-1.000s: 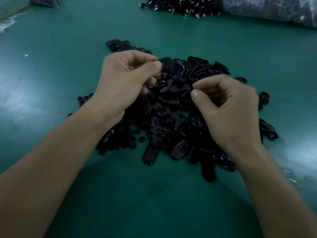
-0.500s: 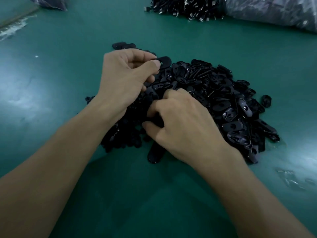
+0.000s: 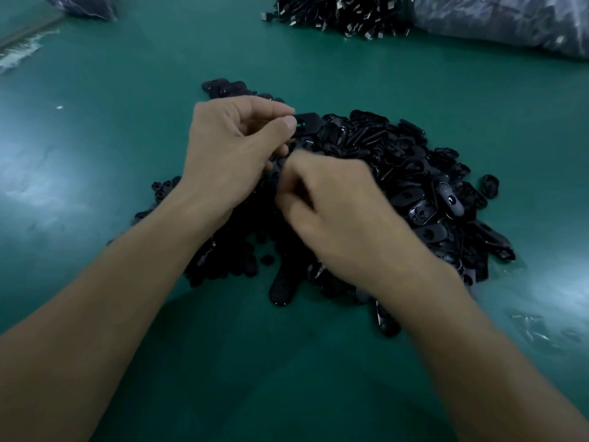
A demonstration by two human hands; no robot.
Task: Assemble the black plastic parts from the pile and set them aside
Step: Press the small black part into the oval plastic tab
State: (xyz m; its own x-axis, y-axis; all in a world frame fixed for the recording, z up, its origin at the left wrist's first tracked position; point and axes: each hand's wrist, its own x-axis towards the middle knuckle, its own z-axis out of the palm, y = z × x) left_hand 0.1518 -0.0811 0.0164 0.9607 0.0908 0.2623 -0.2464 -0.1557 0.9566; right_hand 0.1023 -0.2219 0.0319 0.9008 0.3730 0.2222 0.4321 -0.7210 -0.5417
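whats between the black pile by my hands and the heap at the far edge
Nothing but bare green table between the black pile and the far heap, as the head view shows.

Green table (image 3: 127, 90), parts pile (image 3: 398, 161), maybe bags (image 3: 510, 23)

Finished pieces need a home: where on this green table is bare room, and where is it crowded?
Bare green table lies left of the pile, outside the left hand; also the strip between pile and far heap, and between the forearms. Crowded: the pile and the far right, by the bag.
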